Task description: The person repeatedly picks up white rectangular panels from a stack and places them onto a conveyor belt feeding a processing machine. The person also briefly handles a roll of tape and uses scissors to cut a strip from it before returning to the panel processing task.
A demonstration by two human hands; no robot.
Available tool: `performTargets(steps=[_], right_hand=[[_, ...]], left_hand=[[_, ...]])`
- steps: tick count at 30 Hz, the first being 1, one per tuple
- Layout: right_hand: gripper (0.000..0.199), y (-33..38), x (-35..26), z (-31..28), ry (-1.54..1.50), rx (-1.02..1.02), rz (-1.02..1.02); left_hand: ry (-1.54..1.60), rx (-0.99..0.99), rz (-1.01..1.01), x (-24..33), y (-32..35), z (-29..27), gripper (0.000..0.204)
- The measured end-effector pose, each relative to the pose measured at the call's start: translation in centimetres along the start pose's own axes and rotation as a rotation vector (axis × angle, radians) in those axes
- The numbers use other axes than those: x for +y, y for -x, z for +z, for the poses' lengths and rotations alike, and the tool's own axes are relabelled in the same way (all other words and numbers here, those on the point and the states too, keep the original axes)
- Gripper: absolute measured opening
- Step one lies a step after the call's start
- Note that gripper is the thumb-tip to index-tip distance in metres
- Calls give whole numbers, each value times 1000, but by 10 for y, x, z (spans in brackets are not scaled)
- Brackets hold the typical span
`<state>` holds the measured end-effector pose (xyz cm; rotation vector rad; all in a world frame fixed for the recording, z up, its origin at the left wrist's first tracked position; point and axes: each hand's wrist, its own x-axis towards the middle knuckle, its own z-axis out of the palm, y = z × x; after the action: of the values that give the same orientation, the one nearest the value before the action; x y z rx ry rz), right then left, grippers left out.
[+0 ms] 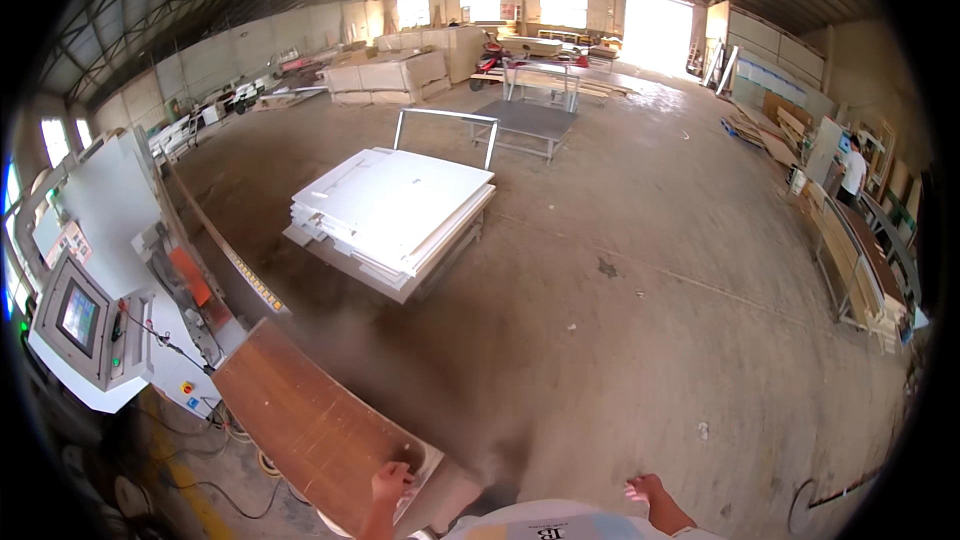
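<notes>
Over the right end of a brown wooden worktop (300, 420) is my left hand (391, 481), its fingers curled in and nothing showing in them. Whether it touches the top I cannot tell. My right hand (645, 489) hangs in the air above the concrete floor, apart from any object, its fingers loosely bent and a little apart. To the left of the worktop stands a white machine with a tilted control panel (78, 318) and lit screen. Farther ahead, a stack of white panels (395, 205) lies on a metal trolley.
A trolley with a dark top (520, 125) stands beyond the white stack, near big wrapped stacks (385, 77). At the right, a person (852, 172) is beside a long bench of boards (855, 255). Cables (235, 500) lie on the floor by the machine.
</notes>
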<state>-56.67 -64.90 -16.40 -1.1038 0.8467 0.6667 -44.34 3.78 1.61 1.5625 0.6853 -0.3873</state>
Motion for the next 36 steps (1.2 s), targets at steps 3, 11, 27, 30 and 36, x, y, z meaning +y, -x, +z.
performTargets(steps=[3, 11, 27, 30, 36], right_hand=[[34, -59, -70, 47, 262, 100, -137], [36, -128, -258, 155, 1623, -606, -811], [61, -365, -490, 326, 923, -366, 138], [52, -399, -568, 377, 1157, -320, 163], [25, -550, -661, 386, 1449, -547, -270]], left_hand=[[114, 57, -196, -9, -10, -7, 33], [230, -122, -51, 93, -115, 89, 28], [-465, -211, 157, 269, -338, 187, 31], [-550, -105, 311, 231, -378, 131, 25], [50, 114, -120, 337, -456, 97, 28]])
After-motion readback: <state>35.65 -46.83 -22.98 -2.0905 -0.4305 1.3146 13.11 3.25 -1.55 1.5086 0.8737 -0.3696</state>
